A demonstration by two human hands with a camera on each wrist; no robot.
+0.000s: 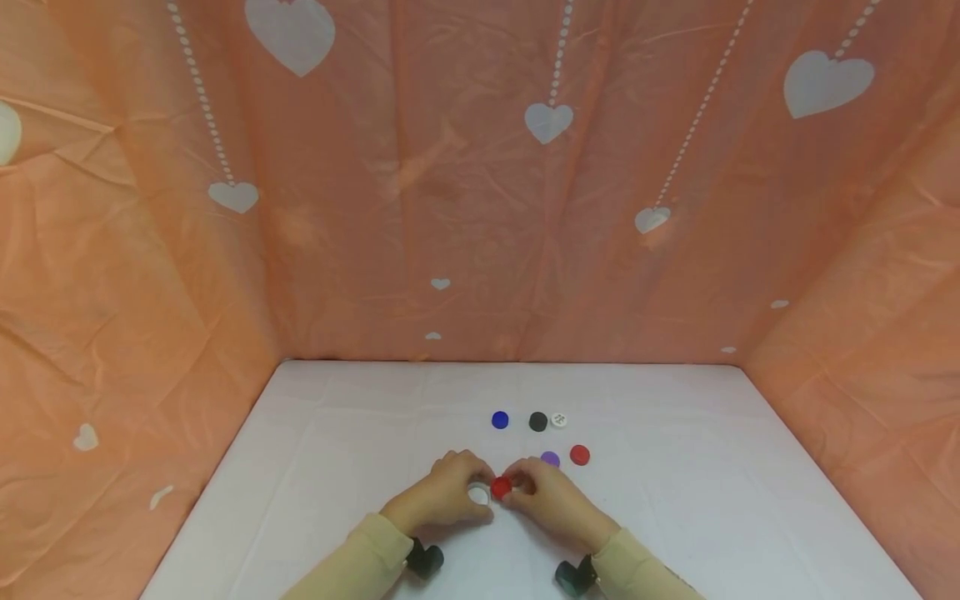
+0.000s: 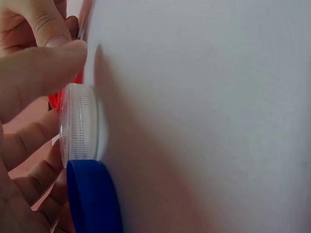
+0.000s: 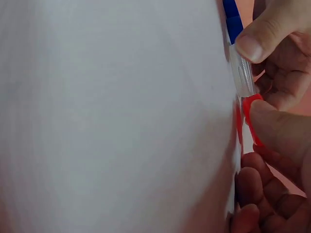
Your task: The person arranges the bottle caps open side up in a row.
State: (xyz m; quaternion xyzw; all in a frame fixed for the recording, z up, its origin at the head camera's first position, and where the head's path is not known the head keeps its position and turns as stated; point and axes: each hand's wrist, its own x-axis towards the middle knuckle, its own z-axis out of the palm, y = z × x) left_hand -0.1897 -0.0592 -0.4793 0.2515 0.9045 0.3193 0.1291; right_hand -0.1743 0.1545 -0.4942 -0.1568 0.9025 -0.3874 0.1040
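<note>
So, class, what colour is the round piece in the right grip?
Red: the round piece shows best in the head view.

Round red cap (image 1: 501, 488) sat tilted in right grip (image 1: 551, 497), beside clear ridged disc (image 2: 79, 126), level, left grip (image 1: 447, 490) curled round it.

Half-covered pieces, cropped edges.
The right hand (image 1: 555, 498) partly hid a purple disc (image 1: 551, 457); in the left wrist view, the left hand (image 1: 446, 492) covered most of the red cap (image 1: 501, 488), and a blue cap (image 2: 97, 199) ran off the lower edge. The head view's bottom cut both sleeves (image 1: 360, 562). Marks on the white disc (image 1: 558, 421) were too small to read.
</note>
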